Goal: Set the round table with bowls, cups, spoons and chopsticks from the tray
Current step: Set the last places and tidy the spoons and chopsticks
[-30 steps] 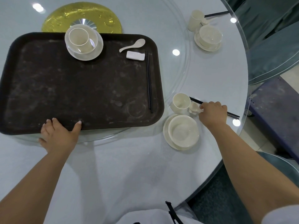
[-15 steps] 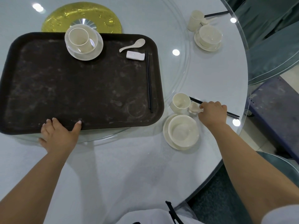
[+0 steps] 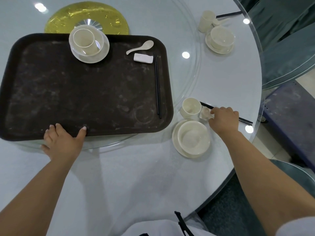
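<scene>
Left hand [image 3: 62, 142]: released, fingers flat on tray [image 3: 42, 86] rim, steadying it. Right hand [image 3: 224, 119]: pinching spoon [image 3: 205, 113] beside cup [image 3: 190, 108], squaring the setting; chopsticks [image 3: 245, 120] run beneath its fingers on the bench [image 3: 136, 176].

The tray [image 3: 85, 92] looked like dark brown plastic, matt and scuffed, with pale ring marks and smears on its floor. The table [image 3: 136, 176] carried a smooth glass top that threw back bright ceiling lights. At its middle lay a glossy gold disc [image 3: 109, 19] round a brushed metal hub [image 3: 88, 23]. The bowls [image 3: 193, 137], cups [image 3: 190, 108] and spoon [image 3: 141, 46] appeared cream, glazed and faintly shiny, like ceramic or melamine. The chopsticks [image 3: 157, 86] were black and smooth. The white rest [image 3: 143, 57] looked glossy.
</scene>
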Action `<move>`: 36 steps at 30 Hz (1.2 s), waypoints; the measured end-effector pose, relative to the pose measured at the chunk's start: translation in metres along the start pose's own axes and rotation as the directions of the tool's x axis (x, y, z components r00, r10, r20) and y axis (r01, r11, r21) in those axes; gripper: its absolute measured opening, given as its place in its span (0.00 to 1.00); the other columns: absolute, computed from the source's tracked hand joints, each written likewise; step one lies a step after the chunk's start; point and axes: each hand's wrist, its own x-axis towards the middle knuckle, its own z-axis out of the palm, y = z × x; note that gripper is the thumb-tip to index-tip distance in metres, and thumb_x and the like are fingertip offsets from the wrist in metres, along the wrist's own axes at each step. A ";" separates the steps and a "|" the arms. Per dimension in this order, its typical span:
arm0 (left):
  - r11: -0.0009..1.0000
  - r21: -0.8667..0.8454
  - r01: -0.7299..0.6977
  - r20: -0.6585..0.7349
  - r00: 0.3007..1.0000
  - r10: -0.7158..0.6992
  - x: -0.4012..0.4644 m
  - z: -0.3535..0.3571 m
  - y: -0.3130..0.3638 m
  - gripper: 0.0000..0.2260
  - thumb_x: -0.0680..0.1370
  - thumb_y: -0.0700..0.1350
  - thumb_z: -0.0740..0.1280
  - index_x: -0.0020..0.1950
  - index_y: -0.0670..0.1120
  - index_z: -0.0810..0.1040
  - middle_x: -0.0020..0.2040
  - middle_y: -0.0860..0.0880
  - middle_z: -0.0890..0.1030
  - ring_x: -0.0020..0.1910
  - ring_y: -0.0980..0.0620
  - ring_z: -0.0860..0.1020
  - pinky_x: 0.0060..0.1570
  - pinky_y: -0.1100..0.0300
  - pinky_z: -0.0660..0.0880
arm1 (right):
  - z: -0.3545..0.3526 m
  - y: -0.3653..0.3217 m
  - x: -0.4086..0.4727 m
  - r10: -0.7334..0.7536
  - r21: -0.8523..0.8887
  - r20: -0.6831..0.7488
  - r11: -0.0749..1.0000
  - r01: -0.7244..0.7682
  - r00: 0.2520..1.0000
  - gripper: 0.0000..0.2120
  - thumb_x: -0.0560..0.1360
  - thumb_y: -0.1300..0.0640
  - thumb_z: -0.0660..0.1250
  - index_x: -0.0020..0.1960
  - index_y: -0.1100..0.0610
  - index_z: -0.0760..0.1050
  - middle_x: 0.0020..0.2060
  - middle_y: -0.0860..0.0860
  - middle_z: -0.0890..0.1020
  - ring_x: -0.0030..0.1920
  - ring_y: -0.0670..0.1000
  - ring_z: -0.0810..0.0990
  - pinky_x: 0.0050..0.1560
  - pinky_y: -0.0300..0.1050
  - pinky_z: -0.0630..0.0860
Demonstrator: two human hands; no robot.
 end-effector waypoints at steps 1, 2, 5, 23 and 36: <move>1.000 0.004 0.001 0.001 1.000 -0.001 0.000 0.000 0.000 0.38 0.77 0.63 0.61 0.77 0.40 0.55 0.78 0.41 0.55 0.77 0.40 0.51 0.72 0.37 0.50 | 0.000 0.000 0.000 0.002 0.000 0.003 1.000 -0.002 1.000 0.14 0.72 0.60 0.64 0.57 0.57 0.77 0.49 0.56 0.80 0.53 0.59 0.74 0.53 0.50 0.64; 1.000 0.007 0.003 0.002 1.000 -0.003 0.000 -0.001 0.000 0.38 0.77 0.63 0.61 0.77 0.40 0.54 0.78 0.41 0.55 0.77 0.40 0.51 0.72 0.37 0.50 | 0.001 0.001 0.000 0.005 0.003 0.006 1.000 -0.005 1.000 0.14 0.72 0.61 0.64 0.57 0.57 0.77 0.49 0.56 0.80 0.53 0.59 0.74 0.52 0.50 0.64; 1.000 0.008 0.008 0.005 1.000 -0.008 -0.001 -0.001 0.001 0.38 0.77 0.63 0.61 0.78 0.41 0.54 0.78 0.41 0.55 0.77 0.40 0.51 0.73 0.38 0.50 | 0.003 0.002 0.000 0.014 0.013 0.029 1.000 -0.014 0.999 0.15 0.73 0.61 0.63 0.59 0.56 0.76 0.50 0.56 0.80 0.53 0.59 0.74 0.53 0.50 0.65; 0.950 -0.128 -0.285 -0.041 0.959 0.282 -0.073 -0.016 0.063 0.31 0.79 0.54 0.65 0.76 0.39 0.61 0.75 0.39 0.64 0.76 0.41 0.57 0.75 0.41 0.49 | 0.014 0.031 -0.010 0.019 0.243 0.059 0.969 -0.033 0.998 0.16 0.74 0.57 0.65 0.61 0.56 0.77 0.56 0.56 0.79 0.58 0.59 0.74 0.57 0.52 0.70; 0.700 -0.157 -0.696 -0.002 0.709 0.705 -0.144 -0.008 0.133 0.22 0.77 0.46 0.68 0.71 0.43 0.71 0.71 0.44 0.70 0.73 0.46 0.64 0.73 0.48 0.58 | 0.014 0.044 -0.002 -0.106 0.252 -0.023 0.962 0.109 0.994 0.13 0.75 0.58 0.62 0.58 0.55 0.77 0.52 0.54 0.81 0.53 0.58 0.76 0.52 0.49 0.68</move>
